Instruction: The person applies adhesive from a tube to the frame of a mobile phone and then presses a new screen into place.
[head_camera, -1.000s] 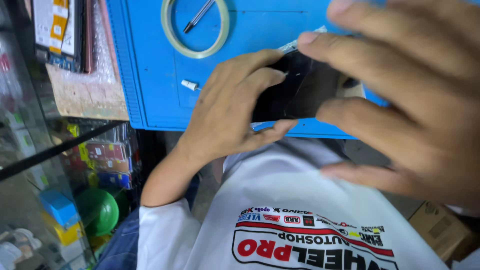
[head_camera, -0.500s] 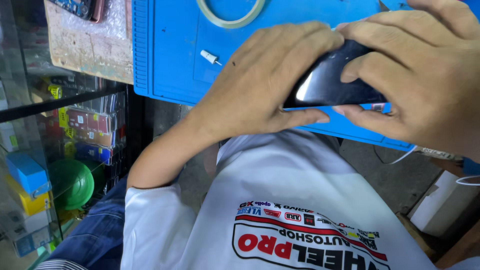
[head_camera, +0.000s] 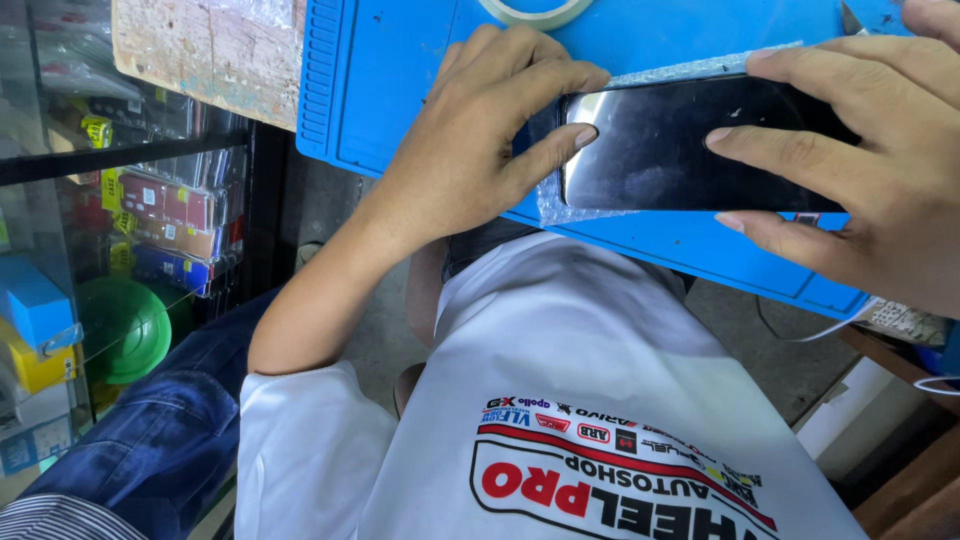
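Two bare hands are in view: one left hand (head_camera: 470, 150) and one right hand (head_camera: 870, 170), both touching one black phone (head_camera: 670, 150) with a glossy dark screen. Under the phone lies one sheet of clear bubble wrap (head_camera: 700, 70), showing along the top edge and at the lower left corner. There is one blue work mat (head_camera: 400, 80), one roll of pale tape (head_camera: 530, 10) partly cut off at the top edge, and one worn wooden board (head_camera: 200, 50) beside the mat. Below, one white printed shirt (head_camera: 560, 400) shows. At the left stand one green round tub (head_camera: 125, 330) and one glass case (head_camera: 60, 250) holding many small packets, too crowded to count.
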